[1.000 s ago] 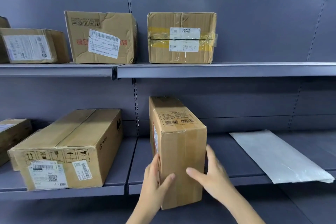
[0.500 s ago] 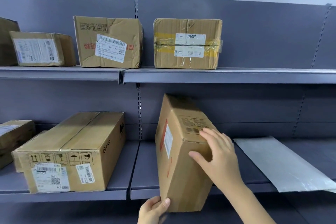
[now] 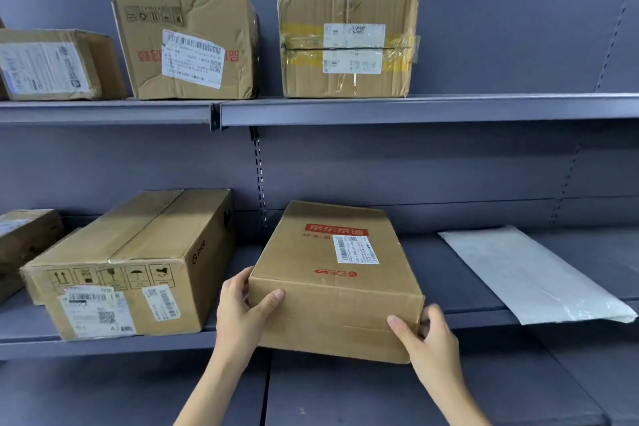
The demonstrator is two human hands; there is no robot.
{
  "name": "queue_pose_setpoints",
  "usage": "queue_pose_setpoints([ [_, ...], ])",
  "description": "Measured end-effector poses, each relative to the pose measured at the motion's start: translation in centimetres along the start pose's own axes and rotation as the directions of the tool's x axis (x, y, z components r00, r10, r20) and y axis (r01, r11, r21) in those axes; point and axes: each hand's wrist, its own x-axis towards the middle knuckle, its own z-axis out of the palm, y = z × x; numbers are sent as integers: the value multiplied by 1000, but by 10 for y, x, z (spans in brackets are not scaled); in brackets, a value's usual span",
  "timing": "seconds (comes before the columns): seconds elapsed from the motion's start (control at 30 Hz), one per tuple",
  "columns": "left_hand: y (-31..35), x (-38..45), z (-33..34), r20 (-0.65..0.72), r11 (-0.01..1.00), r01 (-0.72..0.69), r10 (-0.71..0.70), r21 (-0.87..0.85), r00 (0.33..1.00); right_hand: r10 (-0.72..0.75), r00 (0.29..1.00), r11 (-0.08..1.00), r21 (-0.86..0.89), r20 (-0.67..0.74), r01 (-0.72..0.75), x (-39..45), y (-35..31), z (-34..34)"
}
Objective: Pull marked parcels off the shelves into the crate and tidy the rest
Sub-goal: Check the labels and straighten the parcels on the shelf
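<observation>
A brown cardboard parcel (image 3: 332, 273) with a red printed logo and a white barcode label on top lies flat on the lower shelf (image 3: 460, 284), its near end hanging over the front edge. My left hand (image 3: 242, 313) grips its near left corner, thumb on the front face. My right hand (image 3: 427, 339) grips the near right corner, thumb on the front and fingers round the side. No crate is in view.
A large labelled carton (image 3: 131, 266) stands left of it, a smaller box (image 3: 24, 239) further left. A white flat mailer (image 3: 529, 273) lies at the right, overhanging the edge. Three labelled boxes (image 3: 188, 45) (image 3: 347, 45) (image 3: 52, 64) stand on the upper shelf (image 3: 449, 107).
The parcel stood upright on its end and has been tipped over flat, label side up. Both hands shifted from its sides and top to its near corners.
</observation>
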Motion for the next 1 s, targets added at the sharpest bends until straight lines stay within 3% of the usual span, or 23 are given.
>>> queue_pose_setpoints([
  [0.27, -22, -17, 4, -54, 995, 95, -96, -19, 994, 60, 993, 997, -53, 97, -55, 3, 12, 4],
  [0.47, -23, -8, 10, -96, 978, 169, -182, -123, 979, 149, 974, 984, 72, 173, -163, 6, 16, 3],
  [0.6, -26, -2, 13, -94, 950, 243, -265, -194, 960, 316, 894, 877, 262, 317, -403, 14, 13, 0],
  [0.7, -28, -2, 14, -69, 929, 274, -300, -250, 952, 410, 831, 794, 301, 376, -528, 13, 11, 4],
  [0.87, -28, -16, 17, -36, 928, 277, -295, -250, 955, 503, 799, 638, 482, 329, -600, 8, 19, 14],
  [1.0, -29, -25, 12, -18, 939, 256, -267, -228, 964, 526, 752, 607, 444, 397, -659, 15, 29, 9],
])
